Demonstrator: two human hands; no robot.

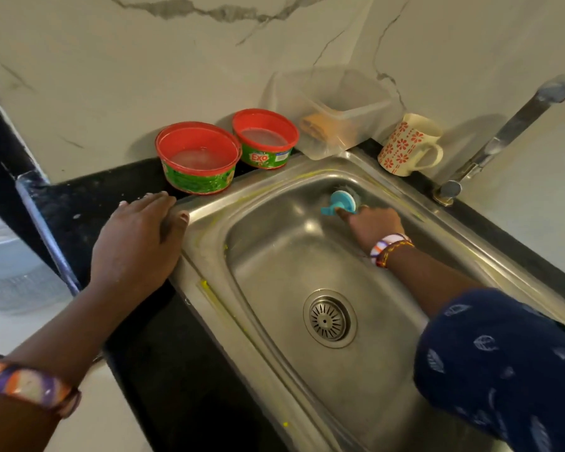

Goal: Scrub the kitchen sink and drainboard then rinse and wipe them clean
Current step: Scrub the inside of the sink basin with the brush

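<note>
Left hand (137,236) lies flat, fingers straight, palm down on the black counter (79,197), thumb touching the sink (209,203) rim at its near-left corner; it holds nothing. Right arm reaches across the basin; right hand (374,225) grips a blue-handled scrubber (341,200), pressed against the far basin wall. Basin floor around the drain (329,318) is bare. Two red tubs (198,156), a clear container (333,109) and a mug (408,145) crowd the far rim; the tap (503,135) stands beside the right corner.
</note>
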